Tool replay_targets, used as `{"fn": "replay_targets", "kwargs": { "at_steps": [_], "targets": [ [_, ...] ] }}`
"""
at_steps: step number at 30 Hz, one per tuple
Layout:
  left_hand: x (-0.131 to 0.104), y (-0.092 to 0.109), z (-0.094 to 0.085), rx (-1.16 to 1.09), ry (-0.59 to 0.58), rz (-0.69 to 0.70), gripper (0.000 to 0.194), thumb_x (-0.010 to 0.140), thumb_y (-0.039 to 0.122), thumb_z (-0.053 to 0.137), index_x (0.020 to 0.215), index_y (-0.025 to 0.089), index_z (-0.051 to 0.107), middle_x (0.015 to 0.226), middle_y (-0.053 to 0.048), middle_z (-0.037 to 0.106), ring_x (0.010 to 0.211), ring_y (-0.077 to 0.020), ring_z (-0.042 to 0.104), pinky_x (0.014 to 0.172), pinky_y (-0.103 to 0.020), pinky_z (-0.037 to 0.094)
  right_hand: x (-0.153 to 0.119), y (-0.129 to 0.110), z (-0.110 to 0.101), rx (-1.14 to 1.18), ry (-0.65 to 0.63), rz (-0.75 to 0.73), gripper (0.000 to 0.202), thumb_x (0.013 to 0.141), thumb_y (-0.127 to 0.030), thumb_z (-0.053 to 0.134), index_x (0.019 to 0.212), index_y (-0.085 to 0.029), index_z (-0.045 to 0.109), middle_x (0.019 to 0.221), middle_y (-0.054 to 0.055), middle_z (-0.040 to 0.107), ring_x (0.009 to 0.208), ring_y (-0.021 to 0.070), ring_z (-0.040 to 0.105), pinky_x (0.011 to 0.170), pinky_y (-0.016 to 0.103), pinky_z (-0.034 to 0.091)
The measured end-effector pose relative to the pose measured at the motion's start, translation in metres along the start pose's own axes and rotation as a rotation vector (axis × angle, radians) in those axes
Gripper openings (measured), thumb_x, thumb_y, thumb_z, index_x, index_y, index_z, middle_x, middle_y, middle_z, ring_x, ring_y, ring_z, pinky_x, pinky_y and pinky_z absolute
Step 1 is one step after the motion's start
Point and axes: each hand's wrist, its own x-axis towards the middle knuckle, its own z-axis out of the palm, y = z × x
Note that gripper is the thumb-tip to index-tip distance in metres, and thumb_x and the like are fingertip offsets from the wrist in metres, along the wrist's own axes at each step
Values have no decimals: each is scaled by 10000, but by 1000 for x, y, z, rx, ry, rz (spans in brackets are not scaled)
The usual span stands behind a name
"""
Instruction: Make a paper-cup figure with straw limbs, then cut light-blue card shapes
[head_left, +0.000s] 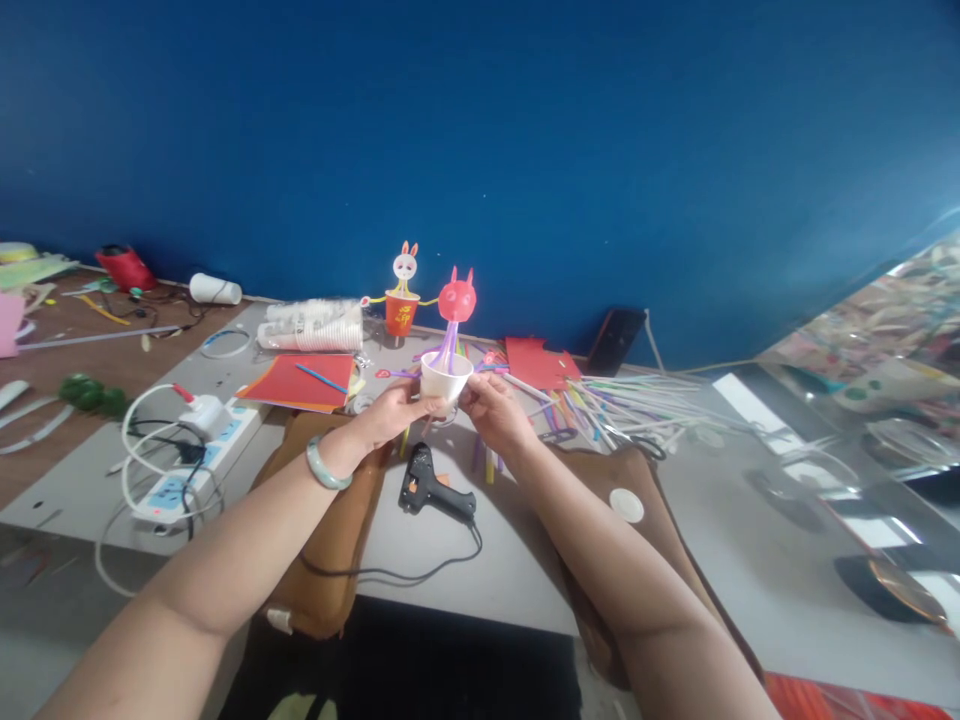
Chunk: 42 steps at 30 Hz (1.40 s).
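Note:
Between my two hands is a white paper cup [446, 378] with purple stems rising from it to a red round head with two ears [457, 299]. My left hand [395, 412] is closed on the cup's left side, its thumb across the front. Fingers of my right hand [491, 405] are pinched at the cup's right side. Behind the cup stands a finished-looking figure, an orange cup [401, 313] with a white rabbit head [405, 266] and yellow arms. A black glue gun [433, 487] lies on the table below my hands.
Stacked white cups [311, 327] and red sheets [304, 380] lie at the left, near a power strip [206, 465] with cables. Colourful pipe cleaners [637, 405], scissors and red paper [540, 362] are at the right. Brown cloth pads [326, 520] lie under my forearms.

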Motion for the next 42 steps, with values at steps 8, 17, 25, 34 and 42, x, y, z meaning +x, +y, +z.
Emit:
{"fn": "replay_targets", "kwargs": {
  "at_steps": [8,17,25,34,42],
  "targets": [
    [-2,0,0,-13,34,-46,423,809,454,711,1060,115,677,971,-96,716,820,-193,650,752,-313,533,-2,2,2,45,45,37,379,631,-415,859,631,-200,546,608,-55,560,550,72,470,580,226,413],
    [2,-6,-3,-81,-10,22,505,818,435,711,1210,126,640,1034,-120,723,942,-237,672,802,-333,544,-6,13,2,-500,94,-152,510,802,-693,576,712,-193,624,669,2,582,610,126,527,610,272,440],
    [-2,0,0,59,-5,55,431,815,453,704,1119,148,683,1042,-100,726,968,-225,657,843,-334,531,-17,4,12,-737,-3,-244,546,851,-690,487,809,-183,683,765,52,670,761,214,618,711,319,485],
    [-5,3,1,103,5,30,423,762,444,759,1035,129,685,936,-91,719,827,-203,655,725,-312,537,-25,-4,15,-737,41,-129,466,787,-595,647,812,-137,726,791,82,735,755,242,660,695,326,499],
    [-2,1,2,-190,-18,45,646,699,340,833,1268,185,571,1114,-106,694,956,-223,668,814,-353,549,-24,-5,16,-665,36,-160,403,771,-549,696,879,-162,728,881,103,754,859,269,676,783,380,525]
  ]
}}
